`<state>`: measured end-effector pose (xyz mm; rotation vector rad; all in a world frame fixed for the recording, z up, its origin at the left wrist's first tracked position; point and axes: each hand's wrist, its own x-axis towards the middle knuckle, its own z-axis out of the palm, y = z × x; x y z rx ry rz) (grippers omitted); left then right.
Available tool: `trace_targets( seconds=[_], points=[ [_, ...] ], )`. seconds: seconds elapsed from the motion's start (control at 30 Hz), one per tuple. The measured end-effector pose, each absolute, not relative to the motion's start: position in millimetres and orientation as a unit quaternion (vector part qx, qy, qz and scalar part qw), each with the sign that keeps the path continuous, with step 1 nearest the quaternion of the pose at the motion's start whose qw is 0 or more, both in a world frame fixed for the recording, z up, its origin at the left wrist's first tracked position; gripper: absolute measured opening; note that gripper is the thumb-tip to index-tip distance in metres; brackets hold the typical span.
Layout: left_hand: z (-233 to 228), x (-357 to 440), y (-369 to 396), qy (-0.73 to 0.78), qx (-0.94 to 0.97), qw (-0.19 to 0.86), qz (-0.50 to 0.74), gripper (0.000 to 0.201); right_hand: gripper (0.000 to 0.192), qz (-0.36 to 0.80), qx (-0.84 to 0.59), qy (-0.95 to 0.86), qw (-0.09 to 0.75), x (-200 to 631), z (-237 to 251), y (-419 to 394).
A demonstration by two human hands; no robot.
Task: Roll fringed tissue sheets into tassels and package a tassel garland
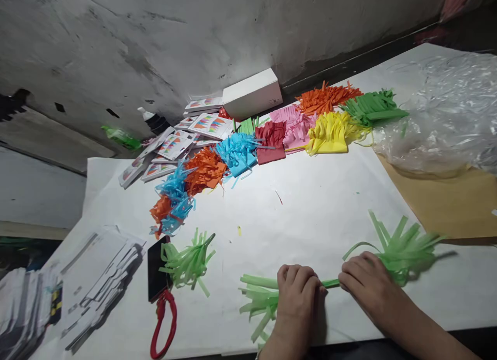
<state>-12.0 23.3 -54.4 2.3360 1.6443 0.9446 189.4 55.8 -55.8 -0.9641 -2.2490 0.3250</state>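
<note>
A light green paper tassel (pixel 258 293) lies stretched across the front of the table, fringed at both ends with a thin, twisted middle. My left hand (pixel 297 290) is closed over its left part, fingers curled down on the paper. Closed on the right part is my right hand (pixel 367 282), with fringe strips fanning out beyond it. Between both hands a short length of the twisted strip shows. Farther left, another green tassel (pixel 190 259) rests partly on a black phone (pixel 156 272) with a red wrist strap (pixel 173 324).
Fringed paper bundles in blue, orange (pixel 205 168), red, pink, yellow (pixel 330 135) and green curve along the back. Behind them are a white box (pixel 252 93) and printed packets (pixel 174 145). Paper stacks (pixel 101 277) stand left; clear plastic (pixel 438 117) and a brown envelope (pixel 450 199) lie right.
</note>
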Motion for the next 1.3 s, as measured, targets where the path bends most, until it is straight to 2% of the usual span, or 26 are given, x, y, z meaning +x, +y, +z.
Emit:
trace_targets(
  seconds=[0.13, 0.3, 0.37, 0.5, 0.63, 0.73, 0.8, 0.97, 1.03, 1.13, 1.23, 1.3],
  points=[
    [-48, -2, 19, 0.592, 0.746, 0.088, 0.292, 0.018, 0.026, 0.152, -0.424, -0.828, 0.335, 203, -54, 55],
    [-39, 2, 25, 0.630, 0.740, 0.078, 0.221, 0.017, 0.020, 0.120, -0.484, -0.814, 0.298, 201, -52, 57],
    [-43, -1, 28, 0.609, 0.757, 0.052, 0.230, 0.019, 0.019, 0.115, -0.474, -0.819, 0.301, 200, -53, 57],
    [-50, -8, 30, 0.520, 0.819, 0.007, 0.240, 0.018, 0.032, 0.122, -0.388, -0.848, 0.340, 198, -57, 53],
    [-43, -7, 34, 0.480, 0.861, 0.000, 0.169, 0.016, 0.025, 0.065, -0.368, -0.874, 0.310, 189, -56, 54],
    [-32, -8, 43, 0.497, 0.854, 0.062, 0.143, 0.018, 0.034, 0.037, -0.344, -0.888, 0.303, 184, -52, 61],
    [-21, -10, 46, 0.531, 0.819, 0.154, 0.157, 0.015, 0.039, 0.030, -0.317, -0.897, 0.305, 185, -48, 65],
    [6, -11, 41, 0.546, 0.587, 0.544, 0.246, 0.019, 0.034, 0.037, -0.248, -0.893, 0.374, 197, -19, 64],
    [10, -5, 37, 0.526, 0.474, 0.647, 0.284, 0.027, 0.031, 0.079, -0.249, -0.883, 0.391, 199, -5, 61],
    [9, 8, 33, 0.502, 0.420, 0.664, 0.361, 0.042, 0.022, 0.201, -0.279, -0.834, 0.431, 198, 9, 58],
    [3, 17, 31, 0.510, 0.482, 0.576, 0.420, 0.045, 0.020, 0.331, -0.296, -0.768, 0.462, 197, 9, 56],
    [-1, 17, 30, 0.506, 0.531, 0.524, 0.434, 0.043, 0.022, 0.344, -0.299, -0.753, 0.475, 198, 6, 54]
  ],
)
